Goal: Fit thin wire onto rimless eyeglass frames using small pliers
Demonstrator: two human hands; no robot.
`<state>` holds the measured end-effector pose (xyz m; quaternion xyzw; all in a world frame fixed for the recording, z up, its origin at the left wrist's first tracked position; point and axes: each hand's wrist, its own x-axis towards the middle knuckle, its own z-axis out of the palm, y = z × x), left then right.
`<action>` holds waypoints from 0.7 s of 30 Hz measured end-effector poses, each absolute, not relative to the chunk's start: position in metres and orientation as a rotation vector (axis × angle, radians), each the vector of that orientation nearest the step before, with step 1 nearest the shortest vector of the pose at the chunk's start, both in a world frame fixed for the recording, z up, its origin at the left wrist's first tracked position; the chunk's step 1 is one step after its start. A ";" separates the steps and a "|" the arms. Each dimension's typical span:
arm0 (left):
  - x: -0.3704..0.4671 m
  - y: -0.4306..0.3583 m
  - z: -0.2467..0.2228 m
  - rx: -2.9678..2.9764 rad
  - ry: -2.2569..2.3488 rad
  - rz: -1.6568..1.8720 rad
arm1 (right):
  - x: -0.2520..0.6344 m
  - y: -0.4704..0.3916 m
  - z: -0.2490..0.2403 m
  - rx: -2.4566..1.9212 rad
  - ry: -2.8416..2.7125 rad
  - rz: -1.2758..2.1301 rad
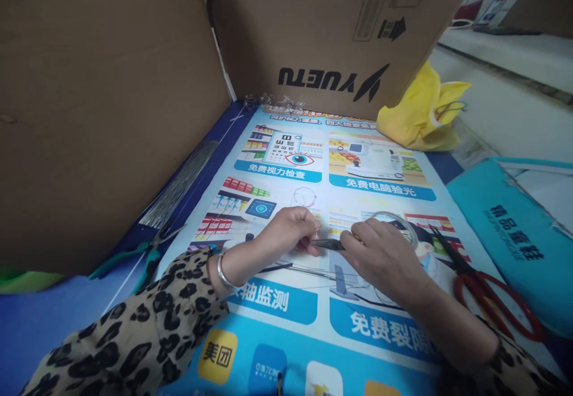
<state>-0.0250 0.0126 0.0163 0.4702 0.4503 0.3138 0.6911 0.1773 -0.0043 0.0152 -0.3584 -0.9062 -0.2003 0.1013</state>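
My right hand (380, 255) is closed around a pair of needle-nose pliers (329, 243); the dark jaws point left and the handles are hidden in the palm. At the tip of the jaws, my left hand (293, 232) is closed in a pinch. What its fingers hold is too small to make out. Thin straight wires (308, 272) lie on the printed poster (324, 205) just below both hands. Teal-handled pliers (150, 255) rest to the left of my left forearm. To the right of my right hand lie scissors (490, 300) with red handles.
Cardboard panels (107, 97) with dark print stand along the left and back. A bundle of straight wires (179, 187) lies by the left panel. Small wire pieces (277, 100) sit at the back. On the right are a yellow bag (421, 112) and a teal box (514, 235).
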 end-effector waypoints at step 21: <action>-0.019 0.006 0.013 1.099 1.035 0.685 | 0.186 -0.005 0.010 -0.814 -2.545 -0.835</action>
